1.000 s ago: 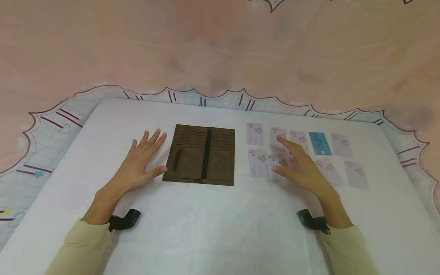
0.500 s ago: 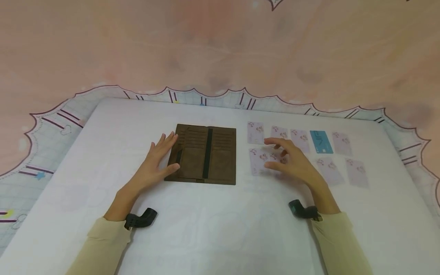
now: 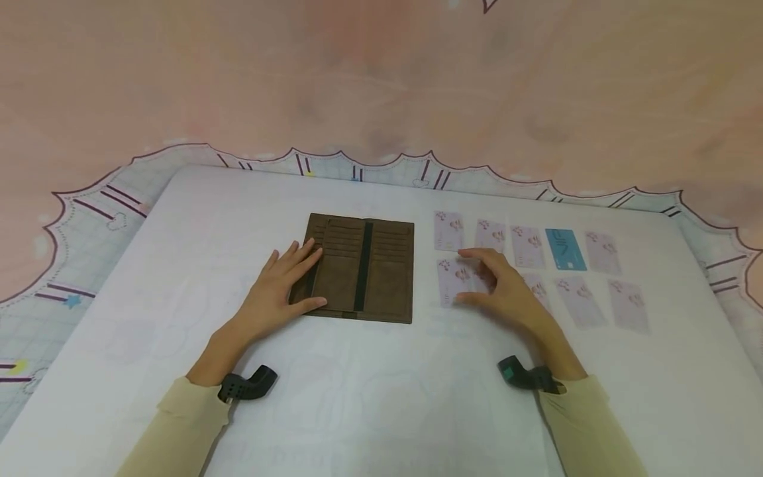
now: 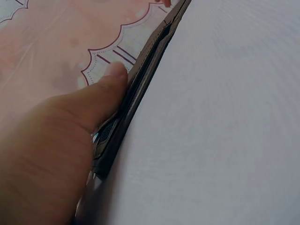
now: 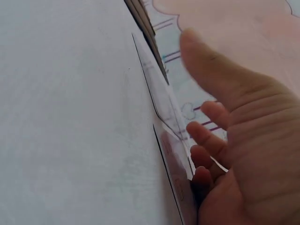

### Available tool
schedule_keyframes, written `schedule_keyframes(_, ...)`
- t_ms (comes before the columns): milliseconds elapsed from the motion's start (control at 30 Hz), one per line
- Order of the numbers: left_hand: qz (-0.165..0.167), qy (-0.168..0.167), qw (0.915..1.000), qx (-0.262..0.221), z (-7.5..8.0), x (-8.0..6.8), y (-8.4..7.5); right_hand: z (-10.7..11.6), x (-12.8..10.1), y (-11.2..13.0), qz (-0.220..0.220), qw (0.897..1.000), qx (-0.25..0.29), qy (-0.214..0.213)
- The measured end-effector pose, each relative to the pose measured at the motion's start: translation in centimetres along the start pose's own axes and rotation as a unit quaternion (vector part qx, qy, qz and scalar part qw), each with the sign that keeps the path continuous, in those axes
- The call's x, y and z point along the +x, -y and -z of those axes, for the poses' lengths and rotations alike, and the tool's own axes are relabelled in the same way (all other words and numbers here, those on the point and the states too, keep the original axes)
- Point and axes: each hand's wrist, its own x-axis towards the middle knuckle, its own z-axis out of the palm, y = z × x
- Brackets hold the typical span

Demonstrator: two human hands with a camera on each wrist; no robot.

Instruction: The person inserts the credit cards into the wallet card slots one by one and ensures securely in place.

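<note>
A brown wallet [image 3: 381, 265] lies open and flat on the white table [image 3: 381, 397]. My left hand [image 3: 292, 281] rests flat on its left half, with the thumb [image 4: 98, 103] along the wallet's [image 4: 143, 77] near edge. To the right lie two rows of pale purple cards [image 3: 527, 246] and one blue card [image 3: 564, 249]. My right hand [image 3: 497, 285] is over the lower row. Its loosely bent fingers [image 5: 206, 136] touch the second card's edge [image 5: 171, 140], and its thumb stays apart beside the leftmost lower card [image 3: 450, 279]. That hand hides part of the lower row.
A pink cloth with a scalloped, pale blue patterned border [image 3: 95, 218] surrounds the table on the far side and both flanks. Black wrist mounts [image 3: 247, 384] [image 3: 524, 376] sit on both sleeves. The wallet's edge [image 5: 140, 18] shows at the top of the right wrist view.
My left hand slid right from the bare table onto the wallet's left half. My right hand drew back and left from the upper row to the lower row's left cards.
</note>
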Motion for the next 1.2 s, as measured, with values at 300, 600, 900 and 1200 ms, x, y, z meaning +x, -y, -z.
schedule_keyframes(300, -0.001, 0.005, 0.9998, 0.019, -0.1, 0.3, -0.1, -0.3, 0.1, -0.1, 0.020, 0.998, -0.051, 0.009)
schedule_keyframes(600, 0.002, 0.007, 0.9997, 0.023, 0.0, 0.2, -0.2, -0.5, 0.3, 0.3, 0.011, 0.998, -0.060, 0.015)
schedule_keyframes(900, 0.004, 0.004, 0.9998, 0.018, 0.3, 0.3, -0.4, -0.8, 0.5, 1.2, -0.017, 0.996, -0.082, -0.009)
schedule_keyframes(1200, 0.008, 0.009, 0.9998, 0.016, 0.5, 0.2, -0.9, -0.8, 0.4, 1.2, -0.034, 0.996, -0.069, -0.038)
